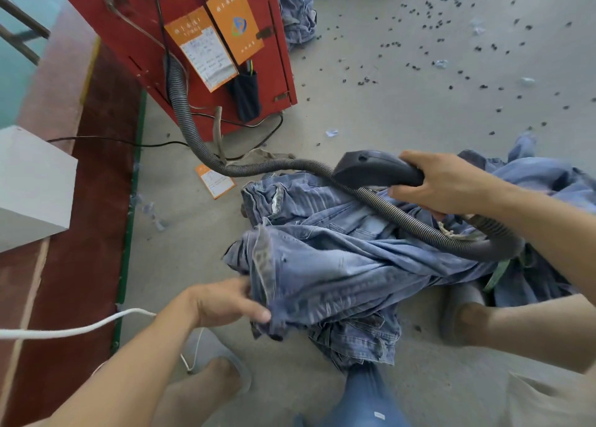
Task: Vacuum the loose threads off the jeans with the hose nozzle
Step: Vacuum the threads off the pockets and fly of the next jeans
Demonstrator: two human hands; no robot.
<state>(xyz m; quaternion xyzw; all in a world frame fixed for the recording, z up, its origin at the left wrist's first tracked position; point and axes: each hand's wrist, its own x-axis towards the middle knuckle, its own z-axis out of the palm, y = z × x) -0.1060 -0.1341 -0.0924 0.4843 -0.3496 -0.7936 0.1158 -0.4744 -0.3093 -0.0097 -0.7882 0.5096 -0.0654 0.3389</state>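
We held the hose nozzle (377, 168) in our right hand (448, 184), fingers curled tight round its dark handle, in the centre right of the frame. Its long axis ran roughly level across the picture, the broad head pointing toward the left. One ribbed grey hose (183, 114) came down from the red cabinet (180, 36) at upper centre, curved along the floor (387, 97), crossed the denim and looped back beneath our right wrist.

Our left hand (225, 301), at lower centre, pinched the edge of the jeans (322, 265), thumb on top and fingers tucked under the fold. The jeans lay crumpled on the floor at the centre of the frame, just below the nozzle; whether the head touched the cloth we could not tell. More denim (532, 175) was heaped behind our right hand.

Two orange cards (232, 23) hung on the cabinet; a third (214, 181) lay on the floor beside the hose. Dark specks (390, 44), too many to count, dotted the upper right.
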